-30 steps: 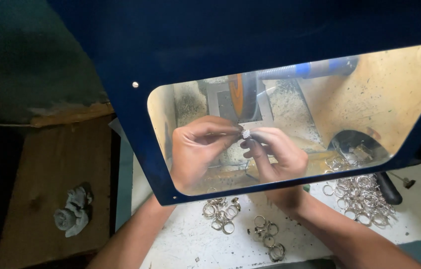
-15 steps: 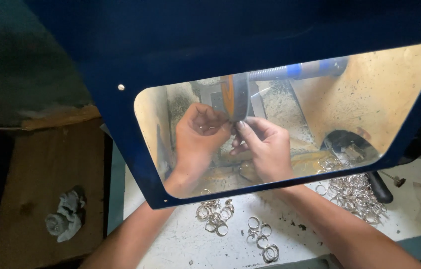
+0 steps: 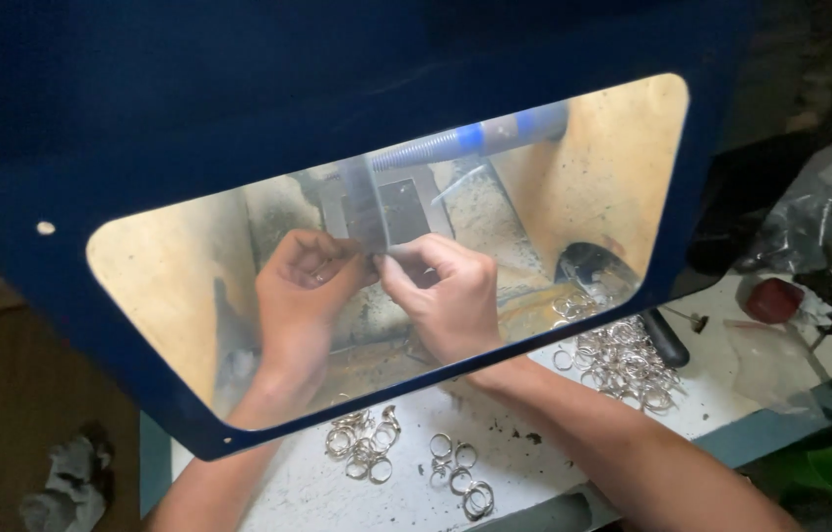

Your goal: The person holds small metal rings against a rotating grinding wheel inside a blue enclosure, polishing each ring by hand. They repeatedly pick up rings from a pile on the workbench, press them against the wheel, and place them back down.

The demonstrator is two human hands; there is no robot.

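Behind the blue shield's window, left hand and right hand meet fingertip to fingertip, pinching a small ring between them at the spinning wheel, which sits at 12 o'clock. Loose silver rings lie on the counter at 4 o'clock of the right hand.

packages: crumpled clear plastic bag at right edge | labels: none | signs: none | screens: none
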